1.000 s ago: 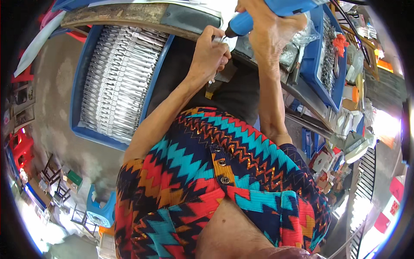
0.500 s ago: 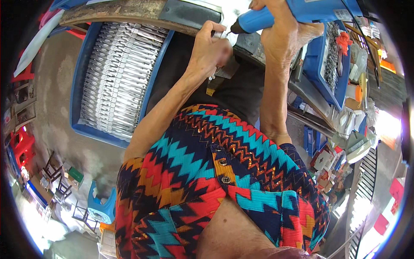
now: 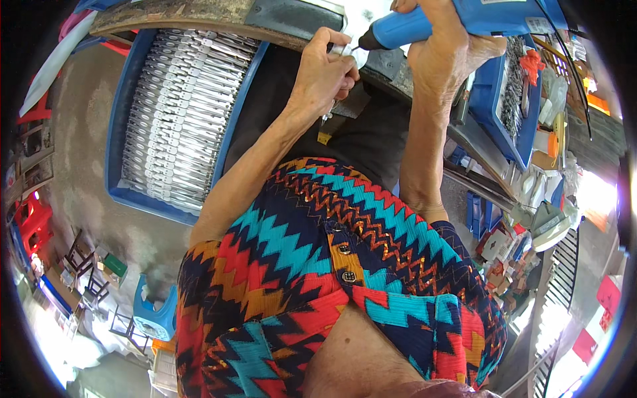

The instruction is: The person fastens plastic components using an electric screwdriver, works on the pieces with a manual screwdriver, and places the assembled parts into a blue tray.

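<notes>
My right hand (image 3: 443, 46) grips a blue electric screwdriver (image 3: 405, 30), held sideways with its black nose pointing left. The tool's thin bit reaches a small whitish metal part (image 3: 342, 49) at the bench edge. My left hand (image 3: 323, 69) pinches that part between thumb and fingers; its exact kind is hard to make out in the glare. Below the left fingers hangs a small metal piece with a yellow end (image 3: 324, 137). To the left, a blue bin (image 3: 114, 152) holds rows of slim silver metal hinge-like strips (image 3: 182, 119).
The worn wooden bench edge (image 3: 199, 18) runs across the top, with a dark metal plate (image 3: 292, 18) on it. At right stands a blue tray (image 3: 484, 109) of small metal pieces, with a red plastic scrap (image 3: 531, 61). A blue stool (image 3: 154, 318) stands lower left.
My right hand and the electric screwdriver have shifted slightly right. The left hand stays nearly in place, its fingers a little more curled around the part.
</notes>
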Motion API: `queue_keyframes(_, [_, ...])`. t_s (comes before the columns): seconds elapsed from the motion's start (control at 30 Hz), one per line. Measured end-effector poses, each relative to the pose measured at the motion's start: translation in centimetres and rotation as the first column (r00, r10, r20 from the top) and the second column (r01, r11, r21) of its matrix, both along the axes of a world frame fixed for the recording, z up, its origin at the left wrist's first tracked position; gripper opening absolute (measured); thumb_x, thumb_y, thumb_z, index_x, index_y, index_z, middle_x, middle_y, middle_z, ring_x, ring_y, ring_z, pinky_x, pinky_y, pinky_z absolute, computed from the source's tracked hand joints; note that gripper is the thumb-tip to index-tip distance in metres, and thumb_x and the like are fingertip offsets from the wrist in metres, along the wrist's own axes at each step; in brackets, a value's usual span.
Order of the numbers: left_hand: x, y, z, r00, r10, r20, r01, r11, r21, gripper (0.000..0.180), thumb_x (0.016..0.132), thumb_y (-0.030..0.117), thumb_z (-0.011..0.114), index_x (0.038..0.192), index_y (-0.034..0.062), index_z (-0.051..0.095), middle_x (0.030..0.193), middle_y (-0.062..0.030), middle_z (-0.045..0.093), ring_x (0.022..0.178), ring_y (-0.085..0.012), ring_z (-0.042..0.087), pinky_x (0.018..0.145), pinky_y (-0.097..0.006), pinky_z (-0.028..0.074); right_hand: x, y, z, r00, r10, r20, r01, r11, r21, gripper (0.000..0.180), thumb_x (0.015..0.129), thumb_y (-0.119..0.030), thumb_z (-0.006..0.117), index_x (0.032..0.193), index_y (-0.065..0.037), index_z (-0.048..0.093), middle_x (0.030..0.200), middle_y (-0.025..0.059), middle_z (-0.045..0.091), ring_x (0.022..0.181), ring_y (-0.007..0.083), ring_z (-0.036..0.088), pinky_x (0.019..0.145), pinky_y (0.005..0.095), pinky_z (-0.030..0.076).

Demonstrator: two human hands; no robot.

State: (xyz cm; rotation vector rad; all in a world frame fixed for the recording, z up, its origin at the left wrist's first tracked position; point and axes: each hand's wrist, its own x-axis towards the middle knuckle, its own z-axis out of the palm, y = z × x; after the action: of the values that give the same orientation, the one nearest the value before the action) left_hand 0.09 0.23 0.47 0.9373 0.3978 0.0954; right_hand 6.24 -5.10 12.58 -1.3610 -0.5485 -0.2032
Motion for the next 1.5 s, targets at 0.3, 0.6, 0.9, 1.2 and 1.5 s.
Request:
queue_keyframes(0.3, [0.2,-0.1,0.3,1.0,0.013,0.027,-0.013,1.0,0.014,0.024,0.084,-0.002,0.046,0.105,0.0053,0.038,0.064,-0.008,0.051,0.046,-0.0046,0.035,0.038,-0.019,0.022,0.7,0.2,-1.5,0.964,-0.167,0.209,0.223,0.933,-0.282,0.012,0.067,-0.005,0.066,0.07,0.002,0.057,0.056,0.0043,0.056,0.046,0.0102,0.051,0.043,0.0229,0.04])
queue_keyframes(0.6, [0.3,-0.3,-0.7,1.0,-0.005,0.021,0.004,1.0,0.03,0.023,0.085,-0.002,0.045,0.105,0.0068,0.036,0.064,-0.009,0.051,0.045,-0.0046,0.034,0.037,-0.019,0.021,0.7,0.1,-1.2,0.997,0.0,-0.076,-0.01,0.991,-0.132,0.012,0.066,-0.005,0.068,0.069,0.0,0.058,0.055,0.0029,0.056,0.047,0.0096,0.053,0.044,0.0222,0.042])
queue_keyframes(0.9, [0.6,0.1,-0.8,0.998,0.025,0.05,-0.025,1.0,0.003,0.029,0.08,-0.003,0.047,0.104,0.0067,0.036,0.06,-0.008,0.051,0.043,-0.0071,0.04,0.034,-0.02,0.026,1.0,-0.3,-0.8,0.997,0.033,-0.063,-0.041,0.991,-0.13,0.011,0.071,-0.005,0.066,0.072,0.0,0.057,0.057,0.0034,0.055,0.047,0.0107,0.051,0.045,0.0224,0.04])
queue_keyframes(1.2, [-0.3,0.7,1.0,0.998,-0.05,-0.03,0.049,0.998,-0.032,0.032,0.075,-0.002,0.046,0.105,0.0046,0.036,0.06,-0.0087,0.049,0.042,-0.0076,0.037,0.034,-0.021,0.024,1.7,-3.6,0.8,0.982,0.162,-0.093,-0.143,0.972,0.185,0.031,0.071,0.015,0.054,0.098,0.0,0.049,0.081,0.0102,0.056,0.058,0.0153,0.05,0.052,0.0277,0.042])
queue_keyframes(1.5, [1.1,5.3,5.6,0.995,-0.064,0.077,0.051,0.985,0.166,0.021,0.084,0.01,0.051,0.101,0.0041,0.041,0.063,-0.0059,0.053,0.043,-0.004,0.036,0.035,-0.018,0.024,1.5,-5.4,0.7,0.959,0.174,-0.222,-0.092,0.936,0.34,0.021,0.068,0.004,0.062,0.088,0.003,0.054,0.066,0.0088,0.053,0.052,0.0149,0.051,0.052,0.0294,0.042])
